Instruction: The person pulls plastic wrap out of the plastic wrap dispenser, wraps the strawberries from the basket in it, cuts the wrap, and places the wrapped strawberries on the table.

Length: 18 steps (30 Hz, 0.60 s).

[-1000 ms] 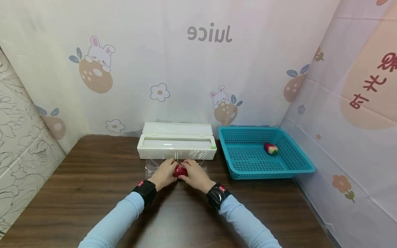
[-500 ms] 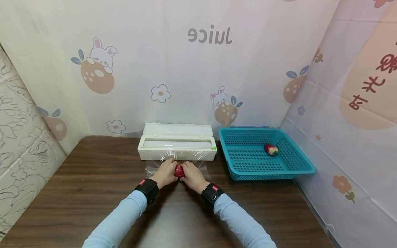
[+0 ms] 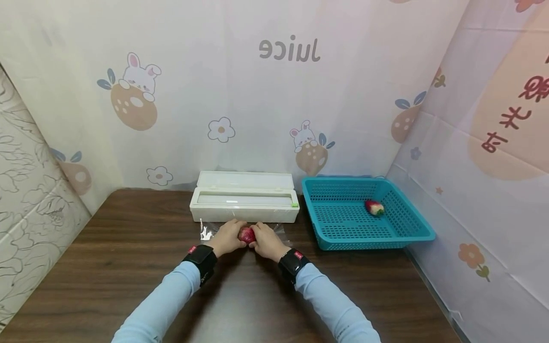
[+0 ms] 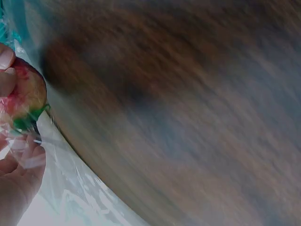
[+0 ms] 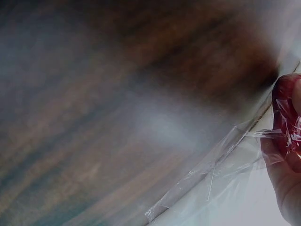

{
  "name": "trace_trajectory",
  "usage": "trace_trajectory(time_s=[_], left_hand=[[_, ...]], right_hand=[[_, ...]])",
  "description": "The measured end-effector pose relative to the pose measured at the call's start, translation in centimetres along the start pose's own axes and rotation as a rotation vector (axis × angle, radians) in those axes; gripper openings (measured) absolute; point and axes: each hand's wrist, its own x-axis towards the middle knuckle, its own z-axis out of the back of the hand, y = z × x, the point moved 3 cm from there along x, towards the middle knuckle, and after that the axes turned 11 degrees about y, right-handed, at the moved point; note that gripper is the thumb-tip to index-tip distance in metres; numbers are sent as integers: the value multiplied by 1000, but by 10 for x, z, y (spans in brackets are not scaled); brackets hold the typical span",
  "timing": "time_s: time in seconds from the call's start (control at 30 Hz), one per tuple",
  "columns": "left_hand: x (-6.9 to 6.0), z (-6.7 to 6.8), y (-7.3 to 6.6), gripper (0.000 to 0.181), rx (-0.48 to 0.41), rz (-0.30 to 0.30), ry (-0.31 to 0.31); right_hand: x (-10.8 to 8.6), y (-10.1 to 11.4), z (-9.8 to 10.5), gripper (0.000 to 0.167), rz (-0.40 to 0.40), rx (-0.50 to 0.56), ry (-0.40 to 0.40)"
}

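two hands close around a red fruit in clear film

my left hand [image 3: 228, 238] and my right hand [image 3: 267, 242] meet in front of me over a dark wooden table [image 3: 107, 267]. both are drawn in narrow, fingers curled, pinching one red fruit [image 3: 246, 235] between them from either side. the left wrist view shows its paler, yellowish part and a green leafy end. clear film [image 3: 207, 230] lies over the fruit and shows on either side of my hands.

i judge the step in hand to be wrapping: pressing the film snugly round the fruit. the next move likely calls for gathering the loose edges and smoothing them down without letting the fruit slip. i cannot tell whether the film is cut free.

just beyond my fingers sits a long white dispenser box [image 3: 240, 214], its lid [image 3: 245, 179] tipped up and back. inside it a pale strip shows; i cannot tell how much film is left. a small green piece [image 3: 294, 205] marks its right end.

just beside the box, to the right, stands a teal basket [image 3: 373, 244] with perforated walls. in it lies a second fruit [image 3: 374, 207], red and cream with a green tip, on the floor in the right half, well apart from my hands.
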Motion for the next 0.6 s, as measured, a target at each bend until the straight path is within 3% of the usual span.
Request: trace_trajectory(time_s=[0.1, 0.33, 0.6], left_hand=[[-3, 2, -1, 57, 1, -3, -13], [-8, 5, -5, 49, 14, -101, -71], [-5, -2, -1, 50, 50, -116, -115]], right_hand=[[1, -1, 1, 46, -3, 9, 34], [6, -4, 0, 40, -14, 62, 51], [7, -8, -2, 40, -59, 233, 89]])
